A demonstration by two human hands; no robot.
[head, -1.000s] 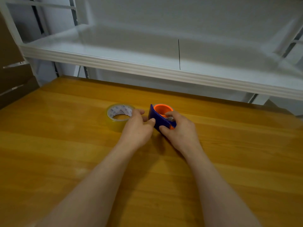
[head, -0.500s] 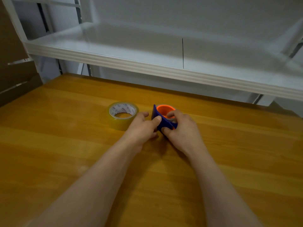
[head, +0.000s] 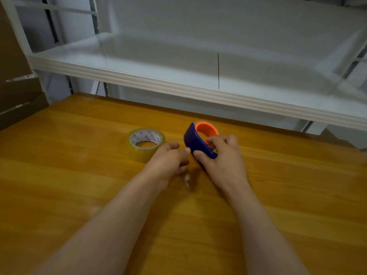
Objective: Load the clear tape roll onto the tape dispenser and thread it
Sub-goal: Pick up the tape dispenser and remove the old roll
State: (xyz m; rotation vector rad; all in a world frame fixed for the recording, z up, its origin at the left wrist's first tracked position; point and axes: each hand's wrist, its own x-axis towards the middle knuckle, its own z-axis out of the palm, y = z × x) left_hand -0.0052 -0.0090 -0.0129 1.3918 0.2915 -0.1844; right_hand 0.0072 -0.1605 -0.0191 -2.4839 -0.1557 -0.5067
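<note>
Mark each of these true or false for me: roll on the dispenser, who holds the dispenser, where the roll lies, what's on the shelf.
1. The clear tape roll is already mounted on the tape dispenser. False: it lies flat on the wooden table, left of the dispenser.
2. The right hand grips the dispenser. True.
3. The left hand holds the roll. False: it is beside the roll, fingertips at the dispenser.
4. The white shelf carries nothing visible. True.

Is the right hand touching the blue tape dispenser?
Touching. In the head view, the right hand wraps the blue tape dispenser, thumb pressed on its blue shell.
</note>
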